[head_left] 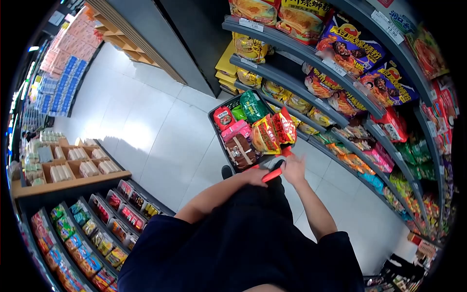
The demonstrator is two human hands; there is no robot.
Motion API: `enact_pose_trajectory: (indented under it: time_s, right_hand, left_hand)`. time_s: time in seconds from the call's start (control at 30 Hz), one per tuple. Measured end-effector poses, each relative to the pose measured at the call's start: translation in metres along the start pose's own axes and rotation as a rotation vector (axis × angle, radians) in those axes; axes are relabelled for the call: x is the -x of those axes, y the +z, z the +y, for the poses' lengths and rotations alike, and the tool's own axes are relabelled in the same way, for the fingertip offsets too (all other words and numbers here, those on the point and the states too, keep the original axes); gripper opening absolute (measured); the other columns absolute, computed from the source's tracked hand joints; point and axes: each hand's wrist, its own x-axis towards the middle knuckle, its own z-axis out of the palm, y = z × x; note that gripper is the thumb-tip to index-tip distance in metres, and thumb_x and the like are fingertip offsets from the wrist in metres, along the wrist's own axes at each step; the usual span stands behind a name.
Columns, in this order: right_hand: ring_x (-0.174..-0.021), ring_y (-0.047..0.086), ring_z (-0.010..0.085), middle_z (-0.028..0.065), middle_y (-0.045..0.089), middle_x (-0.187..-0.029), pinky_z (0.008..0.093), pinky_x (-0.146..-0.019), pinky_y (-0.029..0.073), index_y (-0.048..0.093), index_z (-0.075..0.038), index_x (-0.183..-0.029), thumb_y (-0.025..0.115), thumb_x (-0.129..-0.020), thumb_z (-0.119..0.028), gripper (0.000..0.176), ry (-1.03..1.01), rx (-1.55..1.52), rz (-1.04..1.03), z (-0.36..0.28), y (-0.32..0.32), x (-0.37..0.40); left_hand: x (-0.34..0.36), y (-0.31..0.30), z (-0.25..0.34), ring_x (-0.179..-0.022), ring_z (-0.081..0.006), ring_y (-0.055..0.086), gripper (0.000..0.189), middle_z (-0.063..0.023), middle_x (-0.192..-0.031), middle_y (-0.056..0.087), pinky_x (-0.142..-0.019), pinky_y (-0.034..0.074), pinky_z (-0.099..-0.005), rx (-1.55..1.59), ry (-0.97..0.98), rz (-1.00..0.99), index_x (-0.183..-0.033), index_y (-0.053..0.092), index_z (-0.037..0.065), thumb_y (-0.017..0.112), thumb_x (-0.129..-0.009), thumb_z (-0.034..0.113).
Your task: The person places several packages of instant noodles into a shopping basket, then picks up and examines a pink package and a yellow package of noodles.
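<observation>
A black shopping basket stands in front of me, filled with packaged goods. My left hand is closed around its red handle. My right hand, slightly blurred, grips the same handle farther right. In the basket lie a red packet, a dark green bag, a pink pack and a brown pack. A yellow-and-red noodle bag leans at the near right corner beside a red noodle bag.
Curved shelves of bagged noodles and snacks rise close on the right. At the lower left is a snack rack below a wooden divided display. Pale floor tiles stretch ahead, with stacked cartons beyond.
</observation>
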Motion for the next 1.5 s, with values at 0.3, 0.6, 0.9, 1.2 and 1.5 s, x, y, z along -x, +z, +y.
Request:
enact_pose_trajectory:
  time_s: [0.3,0.6,0.9,1.2,1.5]
  right_hand:
    - [-0.091,0.066,0.0375,0.02,0.07,-0.092,0.0489,-0.088,0.049,0.072,-0.007,-0.089,0.03,-0.102,-0.044,0.058,-0.09,-0.1,-0.605,-0.103,0.033,0.054]
    - [-0.112,0.061,0.0377,0.0214,0.067,-0.113,0.0457,-0.099,0.044,0.07,-0.013,-0.117,0.033,-0.094,-0.069,0.071,0.017,-0.716,-0.773,-0.161,0.105,0.039]
    - [-0.1,0.066,0.0364,0.0172,0.071,-0.101,0.0441,-0.087,0.051,0.069,-0.01,-0.105,0.057,-0.081,-0.072,0.068,-0.034,-0.698,-0.544,-0.202,0.115,0.007]
    - [-0.101,0.066,0.0296,0.0117,0.07,-0.108,0.0401,-0.089,0.049,0.07,-0.017,-0.109,0.062,-0.086,-0.054,0.045,-0.028,-0.872,-0.484,-0.215,0.143,-0.046]
    - [-0.079,0.068,0.0338,0.0137,0.071,-0.085,0.0453,-0.073,0.055,0.068,-0.019,-0.106,0.069,-0.082,-0.04,0.031,0.431,-0.688,-0.097,-0.304,0.095,-0.076]
  left_hand:
    - [0.139,0.005,-0.06,-0.085,-0.0304,0.068,0.043,-0.0089,-0.088,0.07,-0.075,0.051,-0.0434,-0.076,0.116,0.163,-0.107,0.065,0.018,0.076,-0.076,0.046]
    - [0.186,-0.079,-0.097,-0.099,-0.0261,0.065,0.027,-0.0043,-0.099,0.069,-0.093,0.044,-0.0419,-0.218,0.131,0.105,-0.102,0.067,0.017,0.074,-0.078,0.027]
    - [0.152,-0.102,-0.099,-0.097,-0.0314,0.062,0.014,-0.0082,-0.093,0.061,-0.077,0.053,-0.0443,-0.508,0.03,0.32,-0.089,0.065,0.013,0.062,-0.077,0.008]
    - [0.123,-0.177,-0.137,-0.1,-0.0273,0.062,0.016,-0.004,-0.095,0.064,-0.076,0.055,-0.0409,-0.616,0.203,0.01,-0.089,0.071,0.019,0.061,-0.078,0.012]
    - [0.103,-0.268,-0.15,-0.103,-0.0259,0.062,0.016,-0.0041,-0.097,0.067,-0.076,0.056,-0.0405,-0.854,0.301,-0.225,-0.088,0.073,0.019,0.06,-0.08,0.013]
